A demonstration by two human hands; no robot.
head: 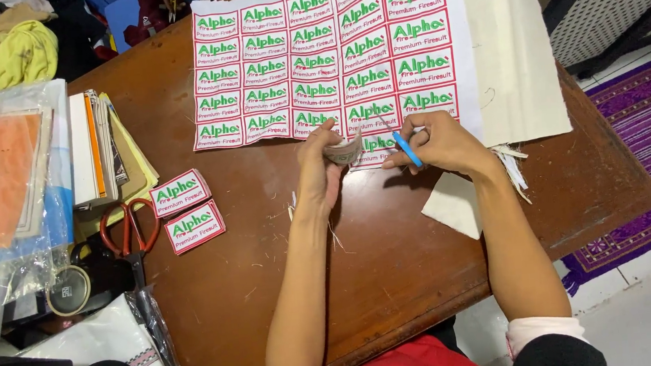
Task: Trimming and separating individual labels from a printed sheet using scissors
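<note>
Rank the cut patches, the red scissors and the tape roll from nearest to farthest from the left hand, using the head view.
From the left hand:
1. Cut patches, just to its left on the table.
2. Red scissors, farther left, beside the books.
3. Tape roll, farthest, at the lower left.

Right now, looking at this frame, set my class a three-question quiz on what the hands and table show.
1. True or false: the right hand holds a blue-handled tool.
2. What does the left hand grip?
A. a curled cut strip of the label sheet
B. a roll of tape
C. a pencil
3. How many cut-out labels lie loose beside the red-handled scissors?

Key: 1 true; 2 A; 3 two.
</note>
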